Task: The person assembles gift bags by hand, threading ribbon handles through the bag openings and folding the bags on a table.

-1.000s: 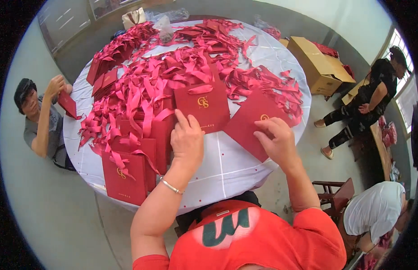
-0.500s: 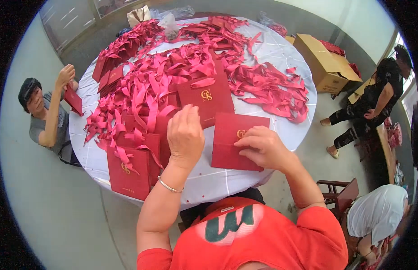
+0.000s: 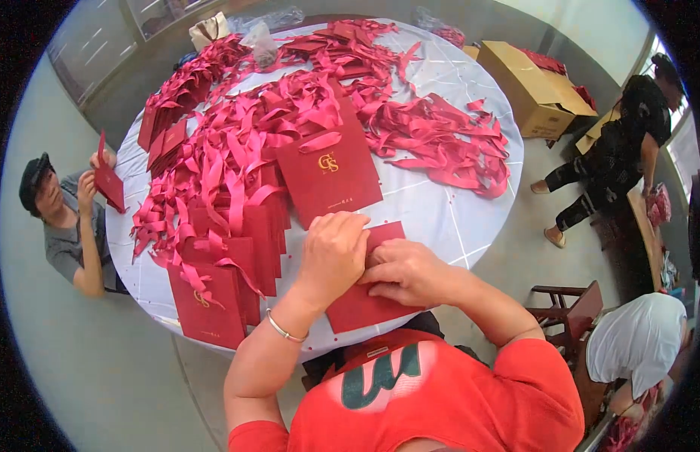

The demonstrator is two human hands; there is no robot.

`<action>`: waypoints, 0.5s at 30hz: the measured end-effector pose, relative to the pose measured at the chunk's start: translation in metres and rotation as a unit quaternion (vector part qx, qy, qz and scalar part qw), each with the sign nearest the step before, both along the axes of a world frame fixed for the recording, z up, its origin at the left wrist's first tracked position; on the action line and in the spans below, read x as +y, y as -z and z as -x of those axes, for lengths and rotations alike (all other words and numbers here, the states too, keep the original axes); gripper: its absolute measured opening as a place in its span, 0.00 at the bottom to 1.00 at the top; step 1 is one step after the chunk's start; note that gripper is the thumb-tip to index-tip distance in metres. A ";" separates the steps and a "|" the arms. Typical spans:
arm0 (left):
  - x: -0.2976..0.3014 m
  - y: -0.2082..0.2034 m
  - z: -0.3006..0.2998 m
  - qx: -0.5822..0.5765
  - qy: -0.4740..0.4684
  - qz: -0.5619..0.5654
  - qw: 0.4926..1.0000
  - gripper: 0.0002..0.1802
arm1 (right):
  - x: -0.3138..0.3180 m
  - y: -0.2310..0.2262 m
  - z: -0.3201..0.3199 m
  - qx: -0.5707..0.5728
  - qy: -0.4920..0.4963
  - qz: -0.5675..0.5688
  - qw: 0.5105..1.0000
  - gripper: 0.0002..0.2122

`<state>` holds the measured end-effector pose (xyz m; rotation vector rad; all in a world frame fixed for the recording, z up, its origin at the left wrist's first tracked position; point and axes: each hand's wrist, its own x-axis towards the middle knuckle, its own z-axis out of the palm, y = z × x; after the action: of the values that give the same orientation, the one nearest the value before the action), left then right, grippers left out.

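Observation:
A flat dark red paper bag [image 3: 355, 314] lies at the table's near edge, close to my body. Over its upper part my left hand [image 3: 333, 252] and my right hand [image 3: 408, 273] meet, fingers curled and fingertips pressed together. What they pinch is hidden behind the knuckles. Just beyond them rests a larger red gift bag [image 3: 331, 173] with a gold emblem and a pink ribbon handle. To the left, a row of upright red bags [image 3: 207, 305] with ribbon handles leans together.
A round table with a white cloth [image 3: 459, 226] carries heaped bags and pink ribbons [image 3: 448, 151]. A co-worker [image 3: 71, 218] at the left holds a red bag. Another person [image 3: 629, 151] stands at the right, near a cardboard box [image 3: 527, 90]. A wooden chair [image 3: 572, 316] is behind my right elbow.
My hands have come together over the flat bag, which has shifted nearer and to the left. The left co-worker's raised hand has come down to the bag there.

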<state>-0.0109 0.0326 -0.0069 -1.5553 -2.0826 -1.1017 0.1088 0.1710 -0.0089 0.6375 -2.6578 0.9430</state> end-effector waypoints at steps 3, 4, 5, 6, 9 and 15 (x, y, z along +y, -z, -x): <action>0.000 -0.002 -0.004 -0.128 -0.033 0.049 0.990 0.08 | -0.007 0.004 0.001 0.004 -0.016 0.011 1.000 0.11; -0.001 0.000 -0.004 -0.129 -0.032 0.048 0.990 0.08 | -0.010 0.006 0.001 0.009 -0.030 0.025 0.999 0.11; -0.003 0.003 -0.002 -0.131 -0.038 0.083 0.987 0.09 | -0.012 0.005 0.001 -0.010 -0.032 0.020 0.999 0.11; -0.003 0.005 -0.001 -0.133 -0.043 0.118 0.983 0.10 | -0.011 0.004 0.001 -0.011 -0.033 0.018 0.999 0.11; -0.004 0.005 -0.002 -0.179 -0.052 0.202 0.961 0.12 | -0.002 -0.002 0.006 -0.066 -0.061 0.119 0.989 0.09; -0.009 0.003 0.002 -0.245 -0.011 0.194 0.950 0.13 | 0.087 0.013 0.060 0.144 0.293 -0.088 0.941 0.08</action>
<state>-0.0130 0.0239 -0.0097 -1.5259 -2.7837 -1.2219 0.0489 0.2584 -0.0214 -0.0085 -2.4468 0.4095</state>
